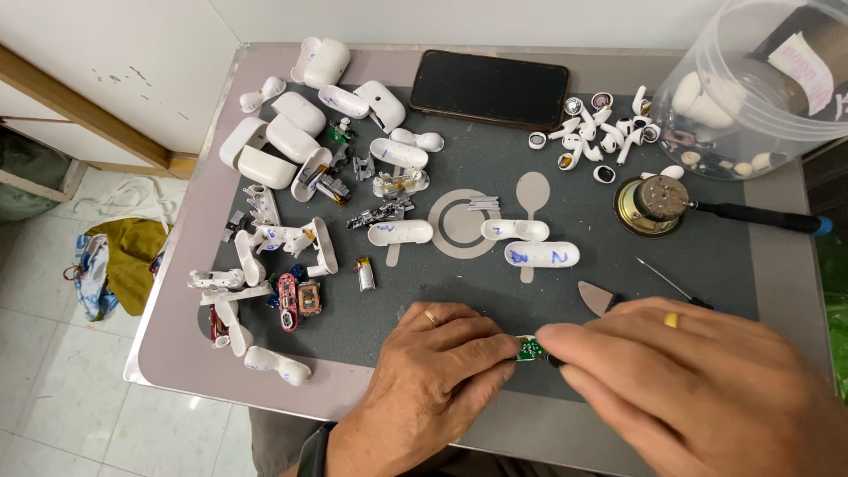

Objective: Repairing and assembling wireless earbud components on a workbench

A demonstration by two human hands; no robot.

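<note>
Both hands meet low over the front of the grey work mat [495, 291], and between them sits a small green circuit board [529, 350]. The left hand [433, 371] has its grip closed on the board's left end, thumb and forefinger pinching it just above the mat; the right hand [698, 380] closes its fingertips on the board's right end, where a dark part shows, though what exactly it pinches is too small to tell. To handle such a piece well, I judge the hold should stay on the edges, light and steady, with both wrists braced near the surface so the tiny part does not twist or spring away. The board lies directly between the two grips, touching both, well clear of the other things. Further back on the mat lie white earbud case shells [291, 141], two marked with blue ink [541, 254], loose white earbuds [601, 132], a dark phone [490, 87], a round speaker magnet [652, 205] and a clear plastic tub [760, 88]. A thin probe [664, 279] rests just behind the right hand.
</note>
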